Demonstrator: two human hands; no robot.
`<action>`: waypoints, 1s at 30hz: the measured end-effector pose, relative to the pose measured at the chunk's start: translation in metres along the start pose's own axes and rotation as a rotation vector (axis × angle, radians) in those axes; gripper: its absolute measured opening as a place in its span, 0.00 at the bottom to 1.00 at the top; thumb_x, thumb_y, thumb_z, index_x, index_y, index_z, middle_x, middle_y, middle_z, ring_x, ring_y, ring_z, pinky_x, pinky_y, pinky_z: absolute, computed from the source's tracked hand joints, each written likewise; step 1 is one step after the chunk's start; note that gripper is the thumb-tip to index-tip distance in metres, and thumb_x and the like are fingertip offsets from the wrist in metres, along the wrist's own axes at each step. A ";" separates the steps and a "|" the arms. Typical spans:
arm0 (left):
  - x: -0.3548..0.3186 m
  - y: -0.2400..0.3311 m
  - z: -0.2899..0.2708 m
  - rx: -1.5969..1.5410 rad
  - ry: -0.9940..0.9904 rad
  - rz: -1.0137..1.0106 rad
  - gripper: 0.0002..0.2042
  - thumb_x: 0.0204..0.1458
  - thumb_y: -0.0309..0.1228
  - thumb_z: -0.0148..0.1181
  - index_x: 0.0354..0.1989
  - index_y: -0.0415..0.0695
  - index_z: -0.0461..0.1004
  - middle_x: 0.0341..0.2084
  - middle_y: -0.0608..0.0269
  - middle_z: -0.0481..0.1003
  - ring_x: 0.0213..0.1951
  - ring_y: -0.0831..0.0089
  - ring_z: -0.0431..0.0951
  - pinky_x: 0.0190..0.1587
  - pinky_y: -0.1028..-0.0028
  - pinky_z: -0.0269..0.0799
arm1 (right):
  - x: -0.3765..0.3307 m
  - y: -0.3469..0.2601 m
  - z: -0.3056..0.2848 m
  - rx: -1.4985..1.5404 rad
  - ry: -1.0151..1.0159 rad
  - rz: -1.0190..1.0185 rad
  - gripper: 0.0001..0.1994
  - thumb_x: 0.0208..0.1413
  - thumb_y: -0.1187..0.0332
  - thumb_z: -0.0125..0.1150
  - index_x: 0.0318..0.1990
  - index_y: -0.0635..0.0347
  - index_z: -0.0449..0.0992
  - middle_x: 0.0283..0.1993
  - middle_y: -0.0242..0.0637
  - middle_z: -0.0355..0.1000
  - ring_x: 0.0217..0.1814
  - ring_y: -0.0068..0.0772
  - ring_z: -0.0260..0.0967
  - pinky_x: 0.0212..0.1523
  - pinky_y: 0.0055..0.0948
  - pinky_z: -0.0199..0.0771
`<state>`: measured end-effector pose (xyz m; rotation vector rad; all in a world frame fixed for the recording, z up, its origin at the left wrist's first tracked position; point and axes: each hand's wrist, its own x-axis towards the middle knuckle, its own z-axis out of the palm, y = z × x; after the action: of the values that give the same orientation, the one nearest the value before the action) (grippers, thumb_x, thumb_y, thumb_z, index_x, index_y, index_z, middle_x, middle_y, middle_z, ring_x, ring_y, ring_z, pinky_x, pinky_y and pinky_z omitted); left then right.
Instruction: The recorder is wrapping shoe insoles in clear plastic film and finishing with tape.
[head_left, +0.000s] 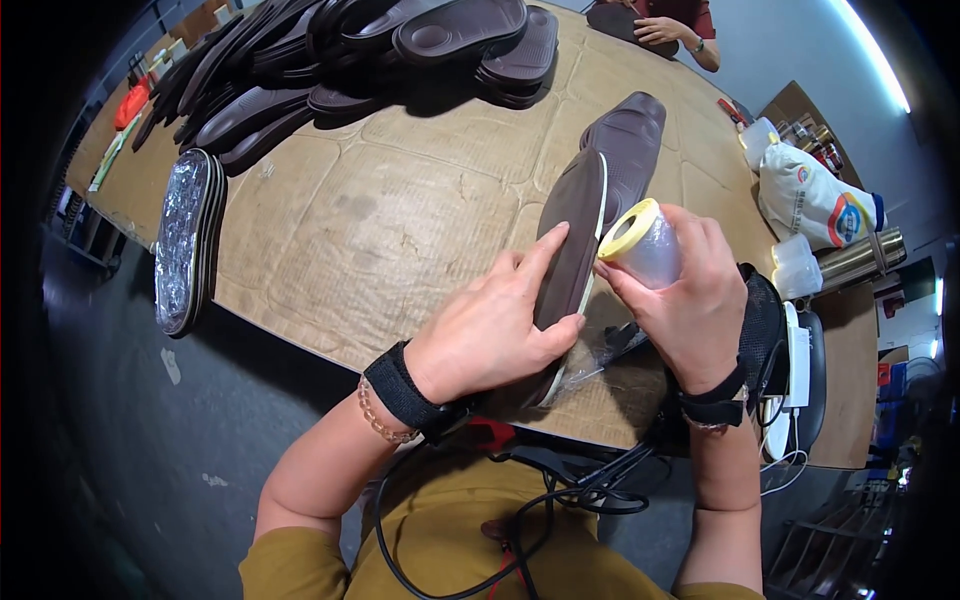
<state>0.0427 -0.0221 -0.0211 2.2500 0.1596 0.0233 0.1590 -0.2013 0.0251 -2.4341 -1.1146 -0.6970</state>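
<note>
While the left hand (490, 335) clamps a dark brown insole (572, 250) on edge at the picture's centre, forefinger stretched along its face, the right hand (690, 300) at three o'clock is closed around a roll of clear film (645, 245) with a yellow core, touching the insole's pale rim. Beyond, another brown insole (630, 135) lies flat on the cardboard-covered worktop (400, 220). Film-wrapped insoles (185, 240) sit at nine o'clock, and a dark pile of insoles (370, 50) lies at eleven.

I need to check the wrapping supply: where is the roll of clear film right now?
In the head view, the roll of clear film is right of centre, gripped in the right hand, touching the brown insole held on edge by the left hand.
</note>
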 end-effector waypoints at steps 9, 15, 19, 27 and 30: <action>-0.001 0.001 0.000 0.006 0.006 0.012 0.44 0.60 0.46 0.65 0.82 0.53 0.48 0.52 0.41 0.73 0.39 0.57 0.81 0.49 0.61 0.79 | -0.001 -0.002 0.001 -0.045 0.012 -0.021 0.32 0.40 0.57 0.84 0.53 0.58 0.77 0.43 0.44 0.75 0.43 0.51 0.78 0.42 0.44 0.79; 0.000 0.001 0.001 0.014 0.005 0.007 0.44 0.60 0.46 0.65 0.82 0.53 0.48 0.51 0.41 0.73 0.38 0.57 0.81 0.49 0.61 0.79 | -0.001 -0.004 0.002 -0.045 0.015 -0.010 0.31 0.41 0.57 0.85 0.52 0.57 0.79 0.44 0.43 0.77 0.44 0.51 0.79 0.42 0.43 0.80; -0.001 0.000 0.002 0.023 0.018 0.012 0.44 0.60 0.46 0.65 0.82 0.53 0.48 0.51 0.42 0.73 0.39 0.57 0.81 0.49 0.61 0.79 | -0.002 -0.006 0.003 -0.054 0.018 -0.006 0.32 0.41 0.56 0.84 0.53 0.58 0.78 0.44 0.43 0.76 0.44 0.51 0.78 0.42 0.44 0.79; 0.008 0.004 -0.005 -0.009 0.007 0.002 0.42 0.57 0.44 0.66 0.78 0.44 0.54 0.55 0.33 0.75 0.48 0.47 0.83 0.54 0.56 0.78 | -0.004 -0.009 0.001 -0.092 -0.003 0.036 0.30 0.43 0.55 0.84 0.52 0.57 0.78 0.45 0.43 0.76 0.45 0.52 0.78 0.43 0.45 0.80; 0.014 0.009 -0.006 -0.016 0.011 -0.012 0.39 0.56 0.42 0.65 0.73 0.40 0.58 0.55 0.30 0.75 0.52 0.40 0.82 0.56 0.53 0.77 | -0.005 -0.007 0.001 -0.104 -0.004 0.023 0.32 0.41 0.56 0.84 0.53 0.58 0.78 0.43 0.43 0.74 0.44 0.49 0.78 0.43 0.43 0.79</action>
<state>0.0573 -0.0211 -0.0108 2.2330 0.1777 0.0303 0.1513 -0.1993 0.0225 -2.5311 -1.0747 -0.7611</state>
